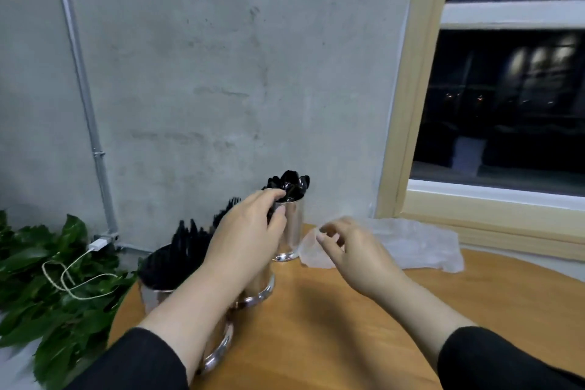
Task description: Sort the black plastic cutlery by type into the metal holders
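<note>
My left hand (250, 231) reaches over the far metal holder (292, 231), which stands near the wall and is packed with black spoons (291, 184); the fingers curl around the spoon handles at its rim, thumb against the holder's side. My right hand (351, 250) hovers just right of that holder, above the surface, fingers loosely bent with thumb and forefinger close together, and I cannot tell whether it pinches the clear plastic bag (414, 247) lying crumpled beneath and behind it. A middle holder (262, 282) sits under my left wrist, mostly hidden by the hand; the dark tips (226, 209) poking up behind the knuckles look like forks, though blur makes that uncertain. The near holder (218, 348) is crossed by my forearm, only its shiny base ring and part of its wall showing, with black knives (177, 253) bristling from its top. The round wooden surface (332, 326) meets a grey concrete wall (221, 73). Green leaves (47, 279) and a white charger cable (79, 269) lie left, a dark window (506, 89) right.
</note>
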Available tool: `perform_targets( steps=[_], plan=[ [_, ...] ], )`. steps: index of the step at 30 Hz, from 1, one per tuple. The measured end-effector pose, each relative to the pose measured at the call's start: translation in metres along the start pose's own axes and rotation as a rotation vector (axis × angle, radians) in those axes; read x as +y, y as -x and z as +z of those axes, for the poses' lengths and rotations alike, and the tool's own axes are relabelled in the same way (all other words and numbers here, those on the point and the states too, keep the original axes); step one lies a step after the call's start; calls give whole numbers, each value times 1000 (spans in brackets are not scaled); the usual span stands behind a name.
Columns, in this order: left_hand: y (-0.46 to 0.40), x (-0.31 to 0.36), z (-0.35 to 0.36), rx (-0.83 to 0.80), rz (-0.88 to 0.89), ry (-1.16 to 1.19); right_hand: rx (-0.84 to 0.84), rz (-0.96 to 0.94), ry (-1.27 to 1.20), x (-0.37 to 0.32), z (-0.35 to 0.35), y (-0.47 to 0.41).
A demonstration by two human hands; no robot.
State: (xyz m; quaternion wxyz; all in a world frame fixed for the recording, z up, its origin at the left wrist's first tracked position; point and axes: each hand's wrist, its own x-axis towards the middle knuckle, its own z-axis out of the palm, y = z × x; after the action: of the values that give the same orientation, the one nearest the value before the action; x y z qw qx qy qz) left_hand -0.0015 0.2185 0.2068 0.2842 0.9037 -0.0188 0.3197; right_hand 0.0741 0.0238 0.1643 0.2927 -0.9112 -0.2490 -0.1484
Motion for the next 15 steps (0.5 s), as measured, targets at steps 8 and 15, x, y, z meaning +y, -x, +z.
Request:
perform_targets(
  steps=[8, 15],
  plan=[
    [-31, 52, 147, -235, 14, -9, -2, 243, 184, 154, -70, 48],
    [-57, 27, 247, -316, -67, -135, -18, 336, 287, 244, -82, 41]
  ],
)
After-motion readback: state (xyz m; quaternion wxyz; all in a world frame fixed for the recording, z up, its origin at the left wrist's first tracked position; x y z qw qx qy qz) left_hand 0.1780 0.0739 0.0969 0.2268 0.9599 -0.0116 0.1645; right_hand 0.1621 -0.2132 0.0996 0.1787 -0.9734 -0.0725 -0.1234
